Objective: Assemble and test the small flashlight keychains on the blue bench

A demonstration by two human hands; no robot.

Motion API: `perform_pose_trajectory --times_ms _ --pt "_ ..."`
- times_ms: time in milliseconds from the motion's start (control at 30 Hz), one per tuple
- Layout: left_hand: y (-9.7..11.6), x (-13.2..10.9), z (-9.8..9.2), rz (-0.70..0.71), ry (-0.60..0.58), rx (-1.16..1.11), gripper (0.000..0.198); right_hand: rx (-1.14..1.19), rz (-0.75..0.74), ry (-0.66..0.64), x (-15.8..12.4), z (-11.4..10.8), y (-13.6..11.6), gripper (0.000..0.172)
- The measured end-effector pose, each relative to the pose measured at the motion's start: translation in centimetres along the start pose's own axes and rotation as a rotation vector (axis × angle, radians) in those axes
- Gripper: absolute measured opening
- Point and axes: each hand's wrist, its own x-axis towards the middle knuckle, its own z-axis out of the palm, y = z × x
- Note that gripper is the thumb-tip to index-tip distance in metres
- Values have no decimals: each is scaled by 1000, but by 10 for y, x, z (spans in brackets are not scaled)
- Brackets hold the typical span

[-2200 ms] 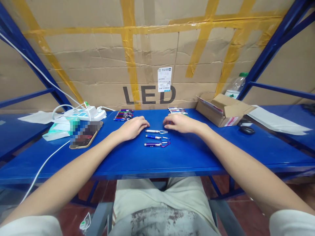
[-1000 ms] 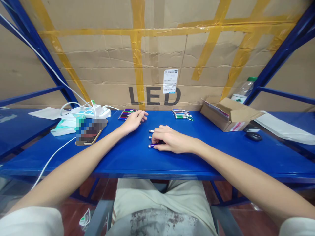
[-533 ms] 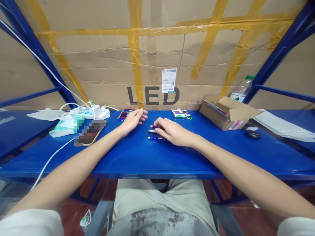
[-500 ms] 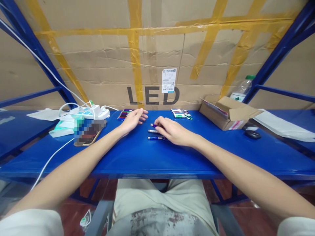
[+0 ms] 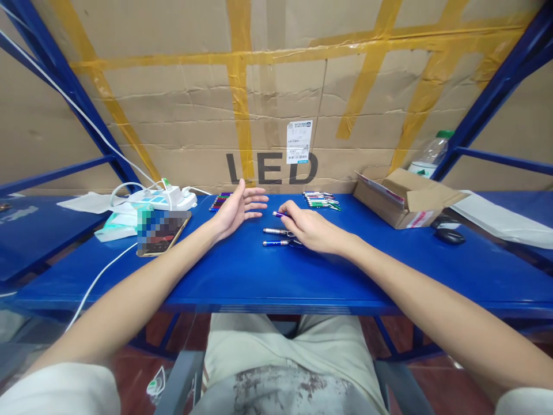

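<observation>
My right hand (image 5: pixel 307 227) is closed on a small purple keychain flashlight (image 5: pixel 279 214), lifted just off the blue table (image 5: pixel 268 276). A silver flashlight (image 5: pixel 275 231) and a blue flashlight (image 5: pixel 276 244) lie on the table right beside that hand. To the left, my left hand (image 5: pixel 239 210) is raised a little, palm turned up, fingers spread and holding nothing.
Two rows of coloured flashlights lie at the back, one on the left (image 5: pixel 219 201) and one on the right (image 5: pixel 320 199). An open cardboard box (image 5: pixel 404 199), a bottle (image 5: pixel 427 155) and a mouse (image 5: pixel 449 235) are at right. A phone (image 5: pixel 162 233), power strip (image 5: pixel 164 199) and white cable (image 5: pixel 99 276) are at left.
My right hand picked the purple flashlight from the nearest spot and raised it toward the back. My left hand lifted off the table and turned palm up with fingers spread.
</observation>
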Motion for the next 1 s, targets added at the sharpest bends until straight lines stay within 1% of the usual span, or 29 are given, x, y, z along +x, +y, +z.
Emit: perform_pose_trajectory --times_ms 100,167,333,567,733,867,1000 --pt "3 0 -3 13 -14 -35 91 -56 -37 -38 1 -1 4 27" --pt "3 0 -5 20 -24 -65 91 -85 -54 -49 2 -3 9 29" --pt "3 0 -6 22 -39 -79 90 -173 -1 -52 3 -9 17 25" --pt "6 -3 -4 4 -69 -35 99 -153 -40 -59 3 -13 16 27" --pt "9 -5 -4 -5 -101 -55 101 -142 -87 -73 2 -12 13 28" --pt "11 -5 -3 -16 -119 -16 106 -145 -67 -63 1 -14 11 26" --pt "12 -5 -5 -17 -139 -42 109 -157 -56 -64 2 -16 13 28"
